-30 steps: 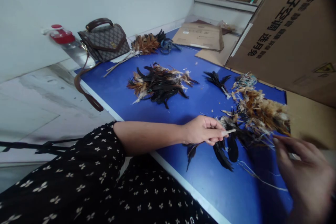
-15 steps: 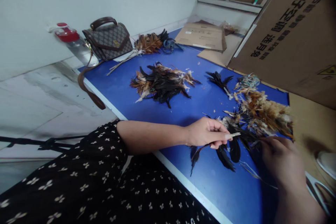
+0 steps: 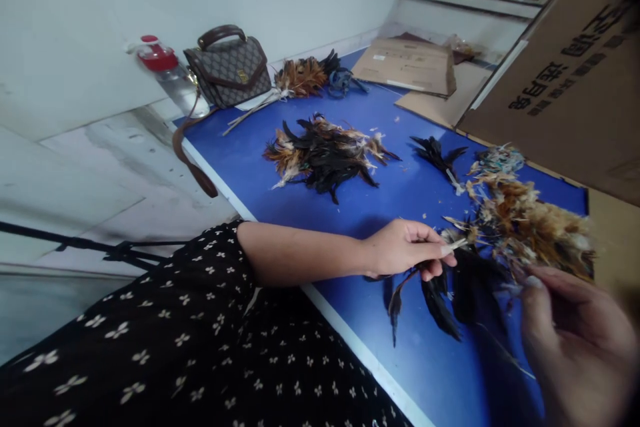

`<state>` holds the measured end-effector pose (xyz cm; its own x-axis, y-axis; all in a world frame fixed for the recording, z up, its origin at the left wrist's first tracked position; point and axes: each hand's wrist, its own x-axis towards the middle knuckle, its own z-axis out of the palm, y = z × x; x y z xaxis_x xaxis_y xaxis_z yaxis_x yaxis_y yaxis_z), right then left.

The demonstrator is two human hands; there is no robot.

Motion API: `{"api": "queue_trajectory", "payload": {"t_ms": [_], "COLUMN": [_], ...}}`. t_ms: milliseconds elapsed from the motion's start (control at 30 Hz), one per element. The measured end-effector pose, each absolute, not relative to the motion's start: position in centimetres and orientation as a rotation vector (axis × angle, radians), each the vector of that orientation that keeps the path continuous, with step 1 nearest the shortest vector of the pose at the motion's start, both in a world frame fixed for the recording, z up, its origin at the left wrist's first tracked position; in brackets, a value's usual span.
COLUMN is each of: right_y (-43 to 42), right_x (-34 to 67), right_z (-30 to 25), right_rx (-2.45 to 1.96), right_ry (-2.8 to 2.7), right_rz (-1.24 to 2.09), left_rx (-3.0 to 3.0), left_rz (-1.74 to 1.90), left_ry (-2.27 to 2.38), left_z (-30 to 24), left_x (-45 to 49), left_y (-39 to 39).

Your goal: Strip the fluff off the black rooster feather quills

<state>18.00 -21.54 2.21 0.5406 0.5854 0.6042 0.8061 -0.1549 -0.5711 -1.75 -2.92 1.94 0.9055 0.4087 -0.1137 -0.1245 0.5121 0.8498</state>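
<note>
Black glossy feathers (image 3: 440,297) stay pinched by their quills in the left hand (image 3: 405,248) on the blue counter (image 3: 350,213); the right hand (image 3: 575,340) has lifted clear, fingers loosely curled, pinching a thin strand.

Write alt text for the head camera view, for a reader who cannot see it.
A person's left hand pinches the quills of several black feathers over a blue table, while the right hand fingers a tangled brown feather bundle. Behind lie a dark feather pile, a handbag and a bottle.
</note>
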Motion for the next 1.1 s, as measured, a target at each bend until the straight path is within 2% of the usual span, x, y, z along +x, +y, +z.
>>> {"api": "queue_trajectory", "payload": {"t_ms": [233, 500, 900, 1100], "right_y": [-19.5, -20.2, -20.7, -21.3], "right_x": [15.3, 16.9, 16.9, 18.0], "right_z": [2.8, 1.2, 0.4, -0.6], "right_rx": [-1.638, -1.616, -1.650, -1.676], "right_ry": [-1.544, -1.652, -1.651, -1.688], "right_rz": [-0.444, -0.488, -0.402, -0.402], "left_rx": [0.916, 0.927, 0.939, 1.002], "left_rz": [0.249, 0.011, 0.079, -0.079], "left_ry": [0.300, 0.280, 0.317, 0.303], "left_z": [2.0, 3.6, 1.9, 2.0], "left_x": [-1.9, -2.3, -1.6, -1.4], "left_y": [-2.9, -2.7, -2.9, -2.4]}}
